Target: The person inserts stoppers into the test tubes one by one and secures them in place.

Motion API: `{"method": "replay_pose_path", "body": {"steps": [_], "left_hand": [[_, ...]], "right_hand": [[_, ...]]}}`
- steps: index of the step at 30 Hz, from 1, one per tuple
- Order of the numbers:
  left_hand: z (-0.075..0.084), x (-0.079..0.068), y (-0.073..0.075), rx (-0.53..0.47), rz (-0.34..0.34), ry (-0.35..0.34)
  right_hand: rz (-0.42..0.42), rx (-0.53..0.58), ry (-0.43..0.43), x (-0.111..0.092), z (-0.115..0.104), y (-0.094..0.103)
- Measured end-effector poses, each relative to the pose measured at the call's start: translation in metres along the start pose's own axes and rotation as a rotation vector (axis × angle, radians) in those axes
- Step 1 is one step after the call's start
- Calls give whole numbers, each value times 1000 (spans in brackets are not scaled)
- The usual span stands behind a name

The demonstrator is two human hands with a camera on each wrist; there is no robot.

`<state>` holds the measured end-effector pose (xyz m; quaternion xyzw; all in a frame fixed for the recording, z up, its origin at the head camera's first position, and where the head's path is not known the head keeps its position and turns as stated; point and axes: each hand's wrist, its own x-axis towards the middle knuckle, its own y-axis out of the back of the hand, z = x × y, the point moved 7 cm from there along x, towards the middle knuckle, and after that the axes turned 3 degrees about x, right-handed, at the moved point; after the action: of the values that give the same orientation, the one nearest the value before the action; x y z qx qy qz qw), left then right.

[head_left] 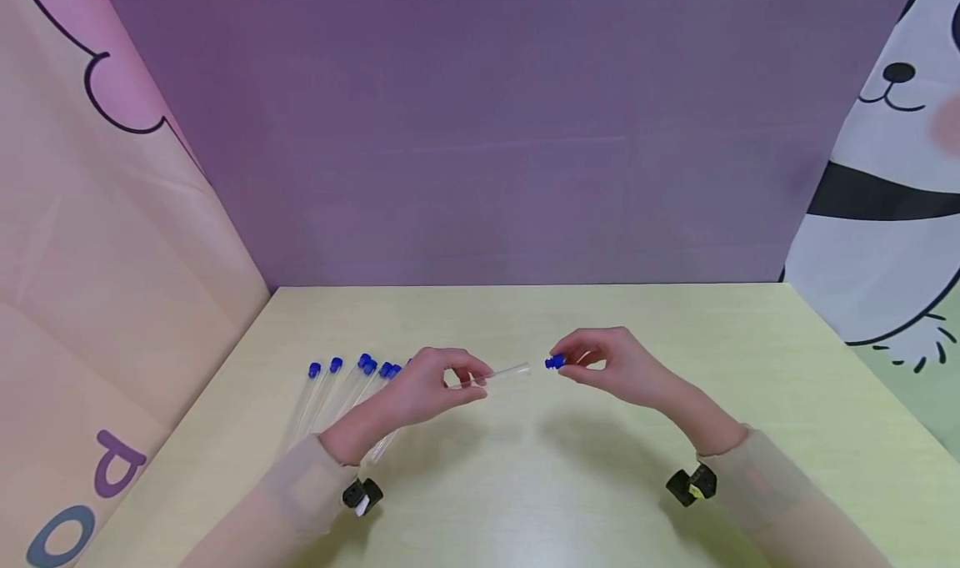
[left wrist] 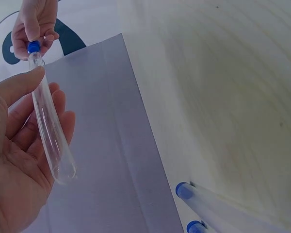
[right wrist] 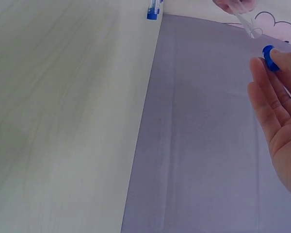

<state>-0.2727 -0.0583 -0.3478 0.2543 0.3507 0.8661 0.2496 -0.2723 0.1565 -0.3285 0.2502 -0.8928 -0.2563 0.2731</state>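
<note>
Between thumb and fingers, my left hand [head_left: 442,384] holds a clear test tube [left wrist: 49,126] above the table, its uncapped mouth pointing right toward the other hand. My right hand [head_left: 618,366] pinches a blue cap [head_left: 555,361] by its closed end, with the narrower end facing the tube. A small gap separates cap and tube mouth in the head and right wrist views. From the left wrist, the cap overlaps the tube's far end. Several capped test tubes [head_left: 324,393] lie on the table beside and behind my left forearm, which partly hides them.
The pale wooden table [head_left: 600,501] ends at a purple cloth backdrop [head_left: 480,134]. Printed fabric hangs on the left [head_left: 112,301] and on the right [head_left: 885,251]. Small black cameras are strapped at the left wrist [head_left: 362,496] and the right wrist [head_left: 692,485].
</note>
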Motion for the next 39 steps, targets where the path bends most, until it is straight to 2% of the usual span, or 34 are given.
{"method": "replay_pose_path", "body": {"steps": [9, 19, 23, 30, 35, 39], "left_hand": [[-2, 1, -6, 6, -7, 20], [1, 2, -9, -12, -2, 10], [8, 4, -11, 23, 51, -64], [19, 3, -16, 57, 133, -177], [24, 0, -15, 92, 154, -230], [29, -2, -15, 97, 159, -241]], "right_hand": [[-28, 33, 2, 4, -1, -10], [-42, 31, 1, 6, -1, -16], [-24, 90, -26, 6, 1, -17], [21, 280, -97, 3, 5, -20], [-3, 283, -126, 1, 3, -23], [-21, 271, -119, 0, 1, -23]]}}
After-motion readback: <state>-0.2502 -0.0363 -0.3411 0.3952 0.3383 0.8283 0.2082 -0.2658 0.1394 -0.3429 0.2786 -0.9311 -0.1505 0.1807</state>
